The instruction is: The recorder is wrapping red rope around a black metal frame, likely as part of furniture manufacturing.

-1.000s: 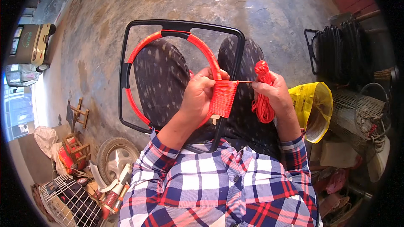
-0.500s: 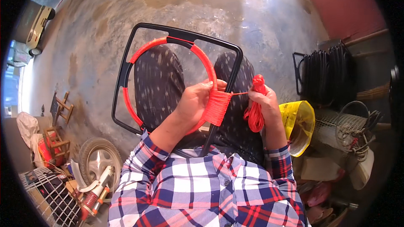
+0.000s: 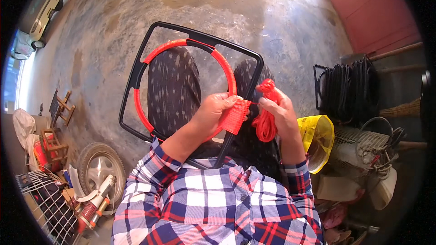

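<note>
A black frame with a round ring inside a squarish outer rim rests over my lap. Red cord is wound tightly along much of the ring, and a broad red wrapped band joins the ring to the right side of the rim. My left hand grips the ring at this band, thumb on top and other fingers partly behind. To the right, my right hand is closed around a bundle of red cord. A short strand runs from the band to that hand.
Stacked black frames stand at the right, near a yellow bag and a wire mesh roll. At the left lie a wheel, a white grid rack and small wooden stools.
My right hand and the cord bundle have moved left, closer to the wrapped band, shortening the visible strand. My left hand keeps its hold on the ring.
</note>
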`<state>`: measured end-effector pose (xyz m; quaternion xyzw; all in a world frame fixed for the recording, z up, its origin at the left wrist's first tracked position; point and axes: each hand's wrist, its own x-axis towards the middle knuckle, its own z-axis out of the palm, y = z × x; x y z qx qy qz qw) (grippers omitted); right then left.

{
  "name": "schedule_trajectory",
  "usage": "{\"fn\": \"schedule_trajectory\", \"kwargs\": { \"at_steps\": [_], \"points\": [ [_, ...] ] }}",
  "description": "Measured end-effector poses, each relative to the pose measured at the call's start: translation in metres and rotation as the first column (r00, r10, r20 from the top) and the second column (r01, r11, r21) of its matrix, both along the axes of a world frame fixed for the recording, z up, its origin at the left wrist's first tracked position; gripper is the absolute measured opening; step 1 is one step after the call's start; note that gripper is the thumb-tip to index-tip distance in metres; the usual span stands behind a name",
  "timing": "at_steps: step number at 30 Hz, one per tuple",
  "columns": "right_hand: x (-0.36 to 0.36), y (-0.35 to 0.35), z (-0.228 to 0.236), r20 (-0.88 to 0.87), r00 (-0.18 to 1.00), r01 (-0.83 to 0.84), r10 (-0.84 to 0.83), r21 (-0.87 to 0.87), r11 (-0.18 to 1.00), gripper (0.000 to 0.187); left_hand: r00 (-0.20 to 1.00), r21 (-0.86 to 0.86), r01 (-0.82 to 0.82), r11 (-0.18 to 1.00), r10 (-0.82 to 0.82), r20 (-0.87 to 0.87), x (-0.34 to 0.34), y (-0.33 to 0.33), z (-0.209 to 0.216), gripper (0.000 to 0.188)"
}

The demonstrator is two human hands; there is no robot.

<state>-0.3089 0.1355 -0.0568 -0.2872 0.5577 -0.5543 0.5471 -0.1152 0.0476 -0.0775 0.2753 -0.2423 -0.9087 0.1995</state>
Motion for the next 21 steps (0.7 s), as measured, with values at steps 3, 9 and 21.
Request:
{"fn": "schedule_trajectory", "kwargs": {
  "at_steps": [3,9,21],
  "points": [
    [0.011,-0.023,-0.001,-0.049,0.999,-0.005,0.006,0.018,1.000,0.015,0.999,-0.020,-0.047,0.999,0.047,0.010,-0.003,0.001,-0.004,0.026],
    [0.010,-0.046,-0.027,0.047,0.998,0.034,-0.029,-0.106,0.994,0.015,0.978,0.041,-0.207,0.977,0.207,0.007,-0.001,-0.004,-0.008,0.023],
    [0.000,-0.018,-0.012,0.252,0.957,0.186,-0.143,-0.153,0.971,0.019,0.968,-0.416,-0.007,0.909,0.111,0.226,0.008,0.013,0.039,0.023]
  ]
}}
